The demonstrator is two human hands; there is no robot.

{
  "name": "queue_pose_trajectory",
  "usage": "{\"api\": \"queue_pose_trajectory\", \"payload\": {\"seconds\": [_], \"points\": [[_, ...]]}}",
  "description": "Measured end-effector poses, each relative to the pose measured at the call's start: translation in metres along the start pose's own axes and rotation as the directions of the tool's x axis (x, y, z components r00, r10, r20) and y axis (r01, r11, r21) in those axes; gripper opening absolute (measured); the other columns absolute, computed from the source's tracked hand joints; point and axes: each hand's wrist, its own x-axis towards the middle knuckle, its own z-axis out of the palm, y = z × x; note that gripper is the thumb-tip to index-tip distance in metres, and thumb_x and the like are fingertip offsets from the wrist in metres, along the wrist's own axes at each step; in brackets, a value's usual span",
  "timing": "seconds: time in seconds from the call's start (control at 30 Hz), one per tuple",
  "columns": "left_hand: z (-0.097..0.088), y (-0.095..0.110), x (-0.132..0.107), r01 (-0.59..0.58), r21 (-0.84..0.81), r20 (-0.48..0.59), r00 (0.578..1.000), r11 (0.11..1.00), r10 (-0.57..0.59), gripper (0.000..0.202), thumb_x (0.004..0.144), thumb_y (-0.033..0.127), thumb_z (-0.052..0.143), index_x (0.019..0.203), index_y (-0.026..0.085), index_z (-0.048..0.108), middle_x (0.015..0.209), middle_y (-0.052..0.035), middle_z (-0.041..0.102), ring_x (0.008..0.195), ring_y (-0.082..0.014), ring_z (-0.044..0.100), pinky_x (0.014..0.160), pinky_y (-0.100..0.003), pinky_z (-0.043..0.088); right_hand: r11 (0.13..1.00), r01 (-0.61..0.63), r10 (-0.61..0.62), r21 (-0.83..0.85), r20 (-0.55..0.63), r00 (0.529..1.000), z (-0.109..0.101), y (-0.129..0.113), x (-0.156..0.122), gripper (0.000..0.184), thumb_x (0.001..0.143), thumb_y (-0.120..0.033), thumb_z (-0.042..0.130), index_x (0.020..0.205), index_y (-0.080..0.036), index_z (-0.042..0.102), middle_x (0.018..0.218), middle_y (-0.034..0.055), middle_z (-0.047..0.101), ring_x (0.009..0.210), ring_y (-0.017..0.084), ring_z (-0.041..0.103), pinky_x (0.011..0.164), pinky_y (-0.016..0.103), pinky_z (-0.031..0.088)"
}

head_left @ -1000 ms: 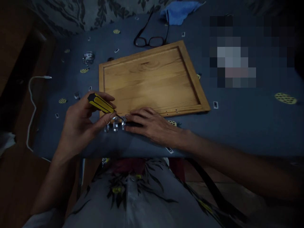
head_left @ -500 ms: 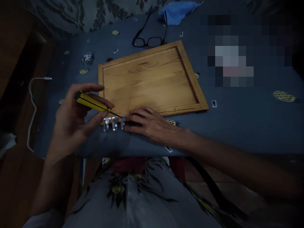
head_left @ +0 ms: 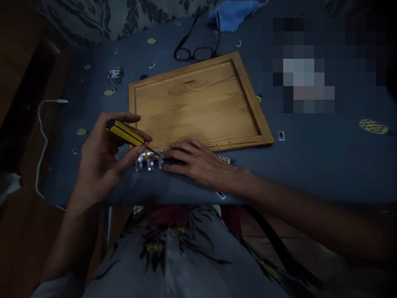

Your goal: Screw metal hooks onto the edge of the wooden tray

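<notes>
My left hand [head_left: 101,155] is closed round the yellow-and-black handle of a screwdriver [head_left: 127,133], its forefinger held out straight. The thin shaft slants down to the right, with its tip at the rightmost of three metal hooks [head_left: 161,159]. These silvery hooks sit in a row along the near edge of a shallow-framed wooden board [head_left: 189,99]. From the right, my right hand [head_left: 198,164] reaches over that edge, its fingertips and thumb closed against the same hook. The fingers partly cover the hook and the board's rim.
Behind the board lie eyeglasses [head_left: 195,53] and a blue cloth [head_left: 237,15]. Small metal pieces [head_left: 114,75] rest beyond the board's left corner. A white cable [head_left: 43,132] runs down the left side of the dark blue patterned tablecloth [head_left: 316,161]. A pixelated patch covers the upper right.
My left hand and the screwdriver handle have shifted slightly right, the shaft now steeper. The tip stays at the rightmost hook. My right hand has barely moved.
</notes>
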Motion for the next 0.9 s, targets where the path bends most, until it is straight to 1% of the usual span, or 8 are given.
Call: {"api": "queue_pose_trajectory", "payload": {"seconds": [0.13,0.27,0.4,0.53,0.63,0.7,0.8,0.9], "points": [[-0.0003,-0.0004,-0.0018,0.034,0.031,-0.007,0.999,0.999,-0.034,0.043,0.081,0.022,0.086,0.119,0.024,0.065,0.098,0.0021,0.078,0.088,-0.0157,0.077,0.078,-0.025,0.062,1.000,0.004,-0.004,0.003,-0.003,1.000,-0.0009,-0.0002,0.0003,0.033,0.105,-0.019,0.047,0.133,-0.021,0.066,0.136,0.0114,0.067,0.128,0.027,0.054,0.102,0.045,0.044],[-0.0021,0.0022,-0.0041,0.034,0.070,0.057,0.998,0.997,-0.038,0.028,0.085,0.019,0.081,0.109,0.024,0.069,0.100,0.0005,0.077,0.092,-0.0170,0.075,0.082,-0.028,0.060,1.000,0.009,-0.009,-0.009,-0.006,1.000,-0.0004,0.0009,0.0004,0.034,0.106,-0.019,0.047,0.134,-0.023,0.065,0.136,0.0102,0.067,0.128,0.027,0.053,0.102,0.045,0.044],[-0.0011,0.0033,-0.0043,0.026,0.130,0.102,0.994,0.991,-0.039,0.016,0.088,0.022,0.077,0.103,0.026,0.073,0.100,-0.0005,0.073,0.089,-0.0185,0.071,0.075,-0.031,0.057,1.000,0.008,-0.009,-0.022,-0.013,1.000,0.0005,0.0014,0.0005,0.034,0.107,-0.021,0.046,0.134,-0.024,0.065,0.137,0.0087,0.067,0.128,0.027,0.054,0.102,0.043,0.045],[0.0014,0.0019,-0.0037,-0.015,0.120,0.096,0.995,0.993,0.004,0.012,0.089,0.023,0.077,0.099,0.028,0.072,0.097,-0.0001,0.068,0.087,-0.0185,0.068,0.069,-0.033,0.056,1.000,0.007,-0.008,-0.018,-0.035,0.999,0.0007,0.0008,0.0005,0.033,0.107,-0.023,0.046,0.134,-0.023,0.066,0.137,0.0095,0.067,0.127,0.027,0.055,0.102,0.044,0.046],[0.0012,0.0022,-0.0034,-0.016,0.139,0.091,0.996,0.990,0.004,0.013,0.089,0.026,0.078,0.099,0.031,0.072,0.097,-0.0003,0.067,0.084,-0.0195,0.066,0.066,-0.036,0.054,1.000,0.007,-0.007,-0.014,-0.035,0.999,0.0003,0.0007,0.0005,0.034,0.107,-0.022,0.044,0.133,-0.022,0.066,0.137,0.0100,0.068,0.128,0.027,0.055,0.102,0.044,0.047],[0.0000,0.0021,-0.0034,-0.028,0.154,0.097,0.995,0.988,0.013,0.014,0.089,0.026,0.078,0.100,0.032,0.072,0.097,-0.0003,0.068,0.086,-0.0205,0.067,0.068,-0.037,0.054,1.000,0.012,-0.012,-0.016,-0.036,0.999,0.0001,0.0010,0.0004,0.034,0.108,-0.022,0.043,0.132,-0.022,0.067,0.136,0.0097,0.068,0.128,0.028,0.055,0.102,0.044,0.047],[-0.0014,-0.0002,-0.0045,-0.041,0.171,0.115,0.993,0.984,0.022,0.015,0.090,0.024,0.078,0.102,0.031,0.073,0.100,-0.0004,0.070,0.091,-0.0206,0.068,0.076,-0.038,0.056,1.000,0.015,-0.016,-0.022,-0.026,1.000,0.0002,0.0015,0.0000,0.035,0.108,-0.022,0.042,0.133,-0.023,0.066,0.138,0.0085,0.067,0.129,0.027,0.054,0.103,0.044,0.046],[-0.0013,-0.0038,-0.0070,0.009,0.146,0.093,0.995,0.989,-0.023,0.024,0.090,0.024,0.078,0.112,0.029,0.072,0.106,-0.0011,0.073,0.097,-0.0207,0.070,0.085,-0.037,0.058,1.000,0.009,-0.009,-0.024,-0.005,1.000,-0.0006,0.0014,-0.0002,0.035,0.107,-0.020,0.042,0.132,-0.023,0.066,0.138,0.0087,0.067,0.129,0.027,0.054,0.103,0.045,0.046]]}}
